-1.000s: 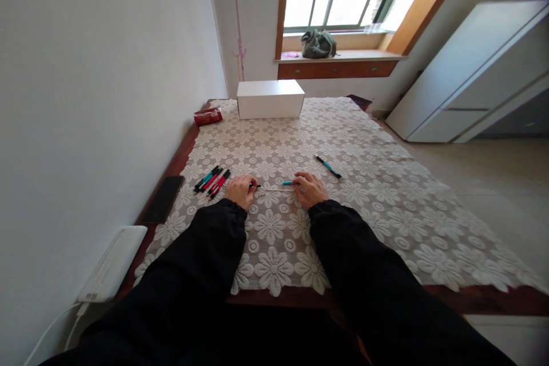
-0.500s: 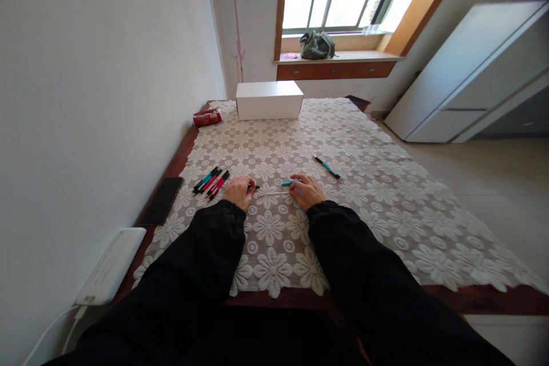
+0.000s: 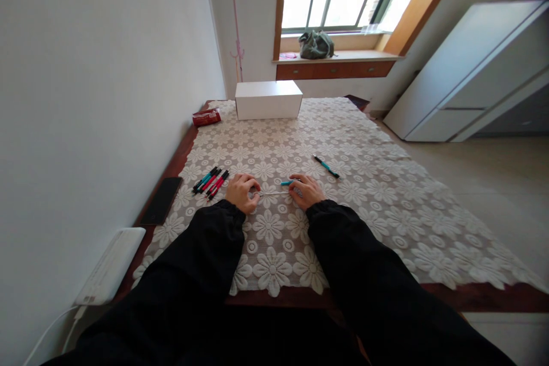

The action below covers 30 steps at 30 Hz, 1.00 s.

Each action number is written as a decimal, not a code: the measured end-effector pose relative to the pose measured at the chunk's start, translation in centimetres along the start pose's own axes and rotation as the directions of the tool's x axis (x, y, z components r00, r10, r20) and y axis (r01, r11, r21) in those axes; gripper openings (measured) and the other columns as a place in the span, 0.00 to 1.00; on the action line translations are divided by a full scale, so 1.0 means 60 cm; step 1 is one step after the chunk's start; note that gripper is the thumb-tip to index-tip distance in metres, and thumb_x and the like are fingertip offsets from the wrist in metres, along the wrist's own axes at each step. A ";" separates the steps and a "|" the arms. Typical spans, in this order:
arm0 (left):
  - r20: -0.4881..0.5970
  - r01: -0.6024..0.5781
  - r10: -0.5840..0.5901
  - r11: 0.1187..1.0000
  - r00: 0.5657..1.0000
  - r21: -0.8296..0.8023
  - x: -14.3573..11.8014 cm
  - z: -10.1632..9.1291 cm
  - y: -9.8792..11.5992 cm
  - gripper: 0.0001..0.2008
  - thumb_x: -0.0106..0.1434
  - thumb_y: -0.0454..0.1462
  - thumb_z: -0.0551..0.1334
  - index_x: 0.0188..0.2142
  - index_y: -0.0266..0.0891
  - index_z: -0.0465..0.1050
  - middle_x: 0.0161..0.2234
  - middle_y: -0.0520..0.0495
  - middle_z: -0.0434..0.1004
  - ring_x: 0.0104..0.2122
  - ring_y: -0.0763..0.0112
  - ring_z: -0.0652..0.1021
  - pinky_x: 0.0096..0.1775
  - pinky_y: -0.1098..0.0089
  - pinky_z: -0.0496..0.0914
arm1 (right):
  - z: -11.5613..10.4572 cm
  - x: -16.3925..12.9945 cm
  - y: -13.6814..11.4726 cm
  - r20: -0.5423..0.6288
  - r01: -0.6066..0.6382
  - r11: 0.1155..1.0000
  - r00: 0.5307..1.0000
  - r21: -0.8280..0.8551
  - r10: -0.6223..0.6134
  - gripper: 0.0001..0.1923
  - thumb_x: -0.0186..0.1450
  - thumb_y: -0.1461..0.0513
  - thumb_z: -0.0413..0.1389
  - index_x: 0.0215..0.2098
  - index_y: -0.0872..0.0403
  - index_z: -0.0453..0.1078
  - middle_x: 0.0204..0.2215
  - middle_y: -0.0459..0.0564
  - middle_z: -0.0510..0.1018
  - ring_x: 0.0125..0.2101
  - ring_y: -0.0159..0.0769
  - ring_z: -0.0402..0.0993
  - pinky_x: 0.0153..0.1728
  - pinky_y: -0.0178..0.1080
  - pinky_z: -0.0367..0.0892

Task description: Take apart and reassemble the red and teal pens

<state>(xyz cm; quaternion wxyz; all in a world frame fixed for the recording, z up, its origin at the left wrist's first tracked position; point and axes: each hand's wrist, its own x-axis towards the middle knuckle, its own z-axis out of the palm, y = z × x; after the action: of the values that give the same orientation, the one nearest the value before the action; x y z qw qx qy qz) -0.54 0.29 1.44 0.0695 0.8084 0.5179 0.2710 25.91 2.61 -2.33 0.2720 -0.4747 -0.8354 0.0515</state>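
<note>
Head view. Both hands rest on the lace cloth that covers the tabletop, a short way in from the near edge and left of centre. Both forearms are in black sleeves.

Left hand: fingers curled together into a loose fist, knuckles up. What it grips is hidden inside the fist; whether it is clamped on a pen part cannot be told.

Right hand: fingers bent and closed on a teal pen barrel, whose end sticks out of the hand toward the left. A thin pale rod lies on the cloth between the two hands, running from the left hand to the right hand; it is too small to tell whether either hand touches it.

Pen group: several pens, teal, red and black, lie side by side on the cloth just left of the left hand, toward the left edge of the tabletop.

Single teal pen: lies alone on the cloth beyond and to the right of the right hand, apart from it.

Other items:
- White box at the far edge, left of centre.
- Red packet at the far left corner, just beside the box.
- Dark phone on the bare wood at the left edge.
- White device off the near left corner, against the wall.
</note>
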 end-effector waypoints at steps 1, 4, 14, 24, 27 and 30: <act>0.005 -0.018 0.018 1.000 1.000 0.006 -0.001 0.000 0.001 0.06 0.53 0.36 0.65 0.33 0.44 0.76 0.45 0.47 0.76 0.51 0.57 0.69 0.53 0.57 0.63 | 0.000 0.000 0.000 -0.005 0.002 1.000 1.000 0.001 -0.002 0.04 0.62 0.63 0.57 0.33 0.50 0.74 0.51 0.50 0.73 0.51 0.46 0.68 0.54 0.51 0.63; 0.021 -0.039 0.038 0.999 0.999 0.029 -0.002 0.002 0.003 0.06 0.53 0.39 0.66 0.33 0.44 0.77 0.47 0.47 0.76 0.52 0.54 0.68 0.53 0.54 0.63 | 0.001 0.000 -0.001 -0.008 0.004 1.000 1.000 0.000 -0.004 0.03 0.62 0.63 0.57 0.33 0.50 0.73 0.51 0.51 0.73 0.51 0.47 0.68 0.53 0.51 0.63; 0.065 -0.033 0.032 0.999 0.997 0.009 -0.002 0.002 -0.001 0.03 0.54 0.39 0.67 0.29 0.44 0.77 0.47 0.47 0.76 0.52 0.54 0.68 0.53 0.51 0.62 | 0.000 0.001 0.016 -0.057 -0.032 0.999 0.998 0.005 0.032 0.09 0.63 0.64 0.55 0.40 0.49 0.74 0.50 0.50 0.75 0.51 0.45 0.68 0.54 0.49 0.63; 0.027 -0.016 0.016 1.000 1.000 -0.011 -0.002 0.007 -0.002 0.03 0.56 0.38 0.66 0.32 0.44 0.78 0.47 0.47 0.76 0.52 0.55 0.69 0.54 0.51 0.62 | -0.005 -0.001 0.033 -0.040 -0.147 0.985 0.989 -0.085 0.144 0.09 0.63 0.61 0.56 0.40 0.49 0.76 0.42 0.53 0.76 0.46 0.48 0.68 0.48 0.50 0.64; 0.004 -0.010 0.010 1.000 1.000 -0.018 -0.002 0.011 -0.005 0.03 0.57 0.38 0.65 0.32 0.44 0.77 0.46 0.47 0.77 0.51 0.56 0.70 0.53 0.53 0.63 | -0.007 0.002 0.027 -0.049 -0.181 0.983 0.983 -0.024 0.179 0.08 0.62 0.61 0.55 0.38 0.50 0.75 0.39 0.53 0.77 0.44 0.47 0.69 0.46 0.49 0.65; -0.019 -0.015 0.014 1.000 1.000 -0.022 -0.001 0.014 -0.009 0.04 0.57 0.36 0.64 0.33 0.44 0.77 0.45 0.47 0.78 0.50 0.57 0.71 0.53 0.54 0.64 | -0.003 0.005 0.024 -0.116 -0.232 0.956 0.960 0.179 0.254 0.08 0.62 0.61 0.53 0.37 0.52 0.74 0.35 0.52 0.77 0.37 0.43 0.71 0.41 0.46 0.67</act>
<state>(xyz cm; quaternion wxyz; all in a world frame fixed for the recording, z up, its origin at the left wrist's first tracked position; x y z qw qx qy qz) -0.53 0.61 0.49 0.0716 0.8086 0.5096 0.2850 26.97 3.64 -2.57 0.3587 -0.5524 -0.7428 0.1200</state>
